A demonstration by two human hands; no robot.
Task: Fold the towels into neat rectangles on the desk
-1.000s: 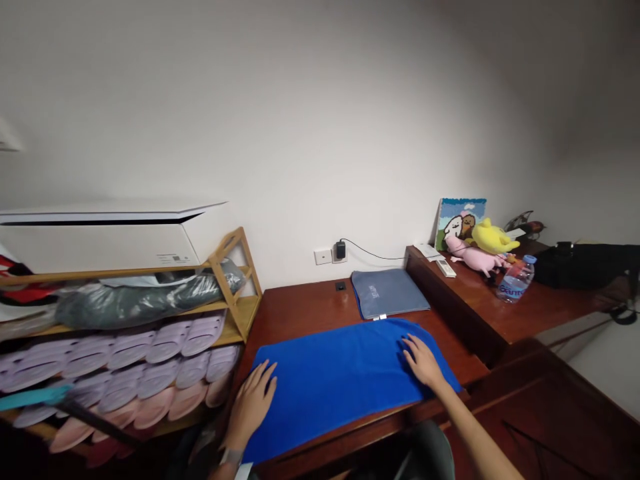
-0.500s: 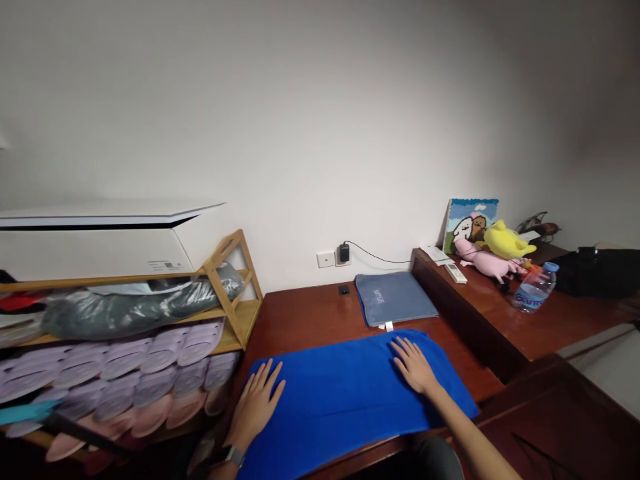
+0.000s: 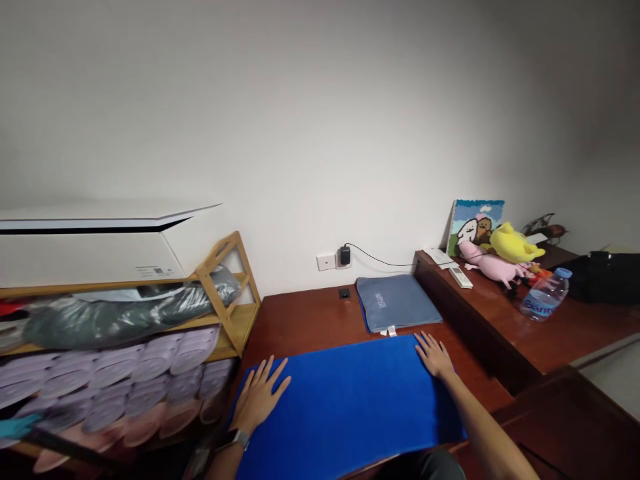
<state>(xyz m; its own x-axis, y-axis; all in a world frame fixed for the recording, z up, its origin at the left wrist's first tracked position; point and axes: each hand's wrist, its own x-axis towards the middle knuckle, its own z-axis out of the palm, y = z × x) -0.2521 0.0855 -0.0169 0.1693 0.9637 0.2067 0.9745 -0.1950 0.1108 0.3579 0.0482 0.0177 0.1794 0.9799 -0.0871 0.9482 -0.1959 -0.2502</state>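
Observation:
A bright blue cloth (image 3: 345, 407) lies spread out flat over the front of the brown wooden table (image 3: 305, 319). On its left edge rests my left hand (image 3: 259, 395), fingers spread, a watch on the wrist. My right hand (image 3: 436, 358) lies flat at the cloth's far right corner, its fingers apart. Neither hand grips anything. Just beyond the cloth is a folded grey-blue cloth (image 3: 397, 303) with printed lettering, a white tag at its near edge.
To the left, a wooden rack (image 3: 239, 320) holds a white box (image 3: 85, 257), a plastic-wrapped bundle and several lilac and pink slippers. On the raised desk at right are a remote (image 3: 461, 277), plush toys (image 3: 515, 243), a water bottle (image 3: 545, 297) and a black bag (image 3: 605, 279).
My right hand has slid right to the cloth's corner, and the right end of the cloth looks straighter and smoother. My left hand stays on the left edge. The view has shifted slightly.

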